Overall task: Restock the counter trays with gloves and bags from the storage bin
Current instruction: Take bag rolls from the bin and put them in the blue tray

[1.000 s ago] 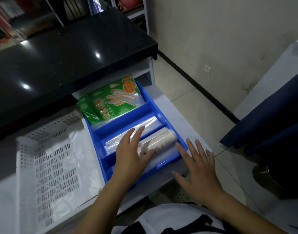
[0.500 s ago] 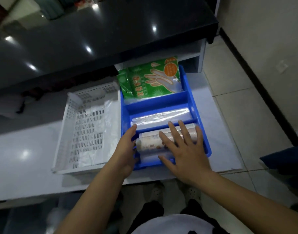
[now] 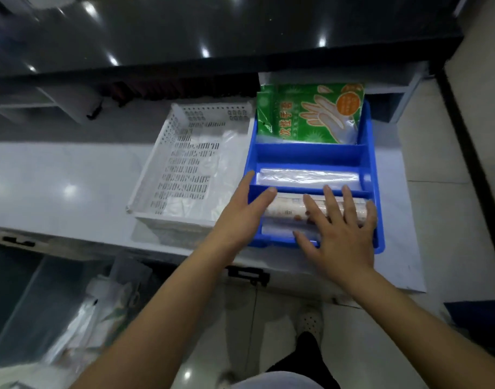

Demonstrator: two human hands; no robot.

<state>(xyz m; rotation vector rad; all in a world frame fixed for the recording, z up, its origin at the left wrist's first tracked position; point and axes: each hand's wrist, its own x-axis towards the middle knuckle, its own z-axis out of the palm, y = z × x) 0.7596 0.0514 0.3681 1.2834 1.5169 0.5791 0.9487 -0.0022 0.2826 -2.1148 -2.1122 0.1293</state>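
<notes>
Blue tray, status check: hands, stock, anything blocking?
Left hand open at the blue tray left wall; right hand open, flat on the printed roll. Green glove packs rear, clear bag roll middle. No obstruction.

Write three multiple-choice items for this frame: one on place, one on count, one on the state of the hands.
1. Where does the green packet of disposable gloves lie in the blue plastic divided tray?
A. far compartment
B. middle compartment
C. near compartment

2. How many compartments does the blue tray show?
A. two
B. three
C. five

3. How does the right hand lie?
A. curled in a fist
B. flat, fingers spread on the printed white roll of bags
C. off the tray

Key: 1 A, the packet leans against the tray's far wall. 2 B, two dividers split it in three. 3 B, straight fingers rest on the roll in the near compartment; the left hand touches its end.
</notes>
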